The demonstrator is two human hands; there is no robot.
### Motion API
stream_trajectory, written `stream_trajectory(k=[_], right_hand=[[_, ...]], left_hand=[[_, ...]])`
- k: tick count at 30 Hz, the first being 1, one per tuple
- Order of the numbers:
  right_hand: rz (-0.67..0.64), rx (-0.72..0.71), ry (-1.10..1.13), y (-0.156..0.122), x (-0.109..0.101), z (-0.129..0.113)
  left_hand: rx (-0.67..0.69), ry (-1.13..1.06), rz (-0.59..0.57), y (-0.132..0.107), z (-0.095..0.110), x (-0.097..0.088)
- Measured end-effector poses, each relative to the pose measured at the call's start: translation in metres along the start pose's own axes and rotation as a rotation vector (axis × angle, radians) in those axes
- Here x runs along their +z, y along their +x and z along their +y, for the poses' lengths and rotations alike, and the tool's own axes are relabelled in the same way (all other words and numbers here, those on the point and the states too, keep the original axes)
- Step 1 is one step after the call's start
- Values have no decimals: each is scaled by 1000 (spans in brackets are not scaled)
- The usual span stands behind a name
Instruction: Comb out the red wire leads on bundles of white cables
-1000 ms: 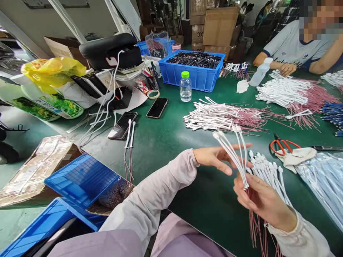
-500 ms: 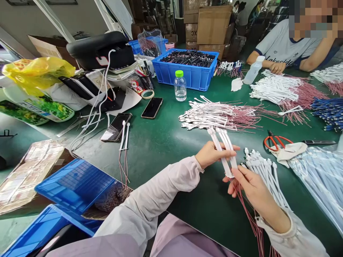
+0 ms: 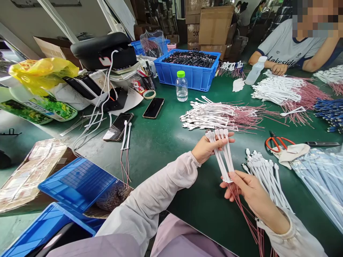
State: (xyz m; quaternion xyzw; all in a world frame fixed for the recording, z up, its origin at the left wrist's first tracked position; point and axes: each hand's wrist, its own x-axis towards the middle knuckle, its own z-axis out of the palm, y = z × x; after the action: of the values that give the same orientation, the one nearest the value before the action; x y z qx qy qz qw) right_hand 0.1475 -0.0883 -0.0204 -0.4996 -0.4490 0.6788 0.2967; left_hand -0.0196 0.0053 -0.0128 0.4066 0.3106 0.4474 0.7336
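Several white-sleeved cables (image 3: 224, 157) with small white end pieces and thin reddish wires are fanned out between my hands. My left hand (image 3: 207, 147) is closed round them just below the end pieces, thumb on top. My right hand (image 3: 252, 189) pinches their lower ends, where the reddish wires come out and hang down. Beside my right hand, a bunch of similar white cables (image 3: 264, 167) lies on the green table. A larger pile of these cables (image 3: 206, 114) rests just beyond my left hand.
Red-handled cutters (image 3: 278, 142) lie at the right near plastic-wrapped pale strips (image 3: 318, 171). A green-capped bottle (image 3: 181, 87), a blue bin (image 3: 184, 73) and a phone (image 3: 153, 108) stand or lie farther back. Two cables (image 3: 125, 142) lie at the left. A person (image 3: 289, 50) sits across the table.
The cables in my hands have spread apart, and their end pieces now show separately. My left hand has moved slightly left; my right hand still holds the lower ends.
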Motion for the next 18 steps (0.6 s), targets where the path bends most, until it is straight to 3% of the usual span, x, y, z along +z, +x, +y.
stream_trajectory(k=[8,12,15,18], right_hand=[[5,22,-61,3,0,4],[-85,28,-223,1,-3,-1],[-162,0,-416,-7,-28,-13],[-59,8,-527,-19,-63,-32]], left_hand=[[17,21,23,-2,0,2],[16,15,20,-1,-1,2],[-15,-29,-8,0,1,1],[-60,-58,-42,0,2,2]])
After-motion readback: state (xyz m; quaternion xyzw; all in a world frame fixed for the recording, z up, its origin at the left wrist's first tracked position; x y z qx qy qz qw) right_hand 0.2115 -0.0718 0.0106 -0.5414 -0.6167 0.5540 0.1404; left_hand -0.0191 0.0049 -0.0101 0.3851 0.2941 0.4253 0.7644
